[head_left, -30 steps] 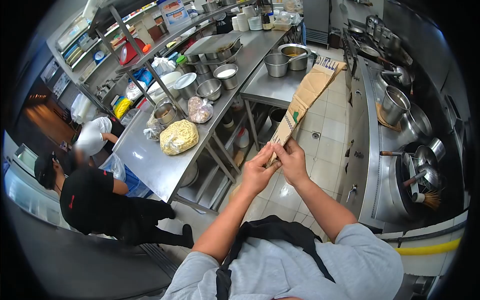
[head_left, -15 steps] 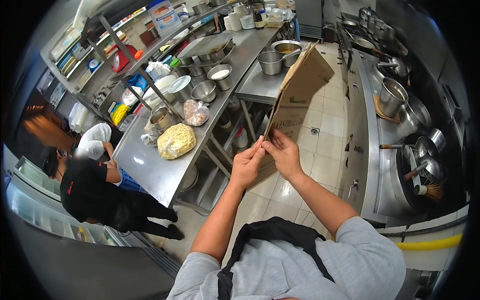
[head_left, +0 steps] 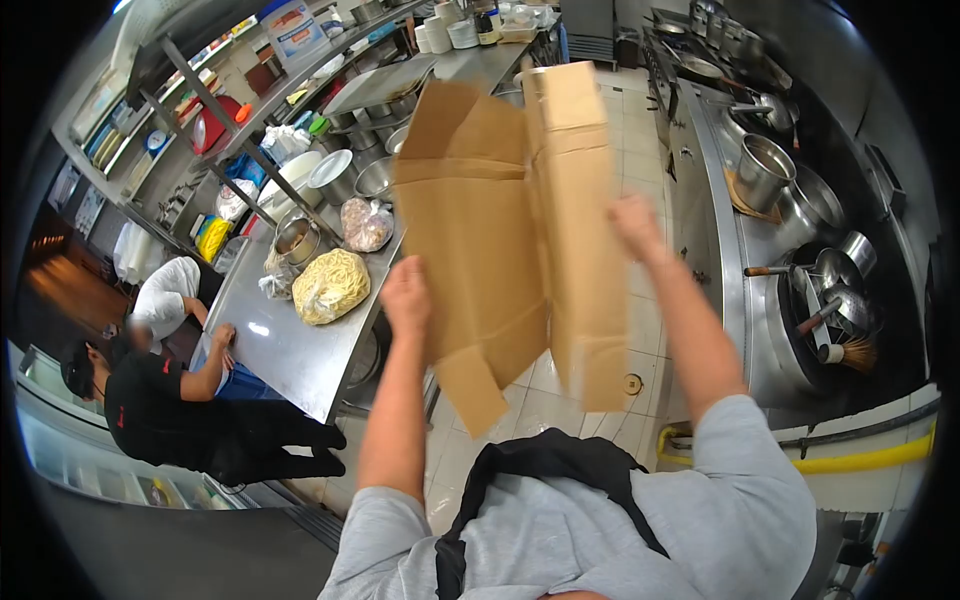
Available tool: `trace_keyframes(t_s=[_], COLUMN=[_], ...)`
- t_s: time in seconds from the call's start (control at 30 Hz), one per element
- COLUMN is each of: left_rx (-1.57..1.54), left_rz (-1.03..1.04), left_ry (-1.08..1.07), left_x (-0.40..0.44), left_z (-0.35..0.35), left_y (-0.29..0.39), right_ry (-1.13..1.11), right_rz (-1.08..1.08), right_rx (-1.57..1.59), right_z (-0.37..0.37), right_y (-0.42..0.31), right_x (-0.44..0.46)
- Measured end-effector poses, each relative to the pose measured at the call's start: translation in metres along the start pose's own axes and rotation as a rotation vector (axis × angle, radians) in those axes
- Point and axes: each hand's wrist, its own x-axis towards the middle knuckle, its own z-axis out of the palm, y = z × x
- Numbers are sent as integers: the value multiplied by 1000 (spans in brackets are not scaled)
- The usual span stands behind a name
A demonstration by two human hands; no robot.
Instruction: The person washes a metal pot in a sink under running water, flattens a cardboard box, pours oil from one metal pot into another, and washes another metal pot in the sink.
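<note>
A brown cardboard box (head_left: 480, 240), partly unfolded with its flaps apart, hangs in front of me above the tiled floor. My left hand (head_left: 405, 297) is closed on its left edge. On the opposite side, my right hand (head_left: 635, 226) grips the right edge, slightly blurred by motion. The box's plain inner faces and creases show, and one flap points down at the lower left. Fingertips of both hands are partly hidden.
Left, a steel table (head_left: 290, 345) bears a bag of noodles (head_left: 331, 287) and metal bowls. Two co-workers (head_left: 150, 400) are at its near end. Along the right runs a stove (head_left: 745, 300) with pots, a wok and a brush (head_left: 850, 353). A yellow pipe (head_left: 865, 457) is at lower right.
The cardboard, earlier folded flat with both hands together on it, has been pulled open. My hands have moved far apart to its two sides. The nearest co-worker's arm has moved onto the table.
</note>
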Motion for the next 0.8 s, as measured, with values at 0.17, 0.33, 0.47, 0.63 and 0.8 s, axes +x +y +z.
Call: trace_keyframes(t_s=[0.17,0.33,0.47,0.63,0.8], left_rx=[80,-45,78,612,-259], left_rz=[-88,-191,-160,248,62], left_ry=[171,185,137,-4,98], left_x=[35,43,37,4,-22], left_z=[-82,-127,-168,-125,-92], left_y=[-71,-85,-100,-64,97], right_ry=[118,140,76,-259,-350], right_rz=[-164,-232,-183,-301,-456], right_rx=[40,-93,-94,343,535], right_z=[-115,-159,-154,-39,102], right_y=[32,51,24,-72,-119], right_x=[73,103,90,8,-84])
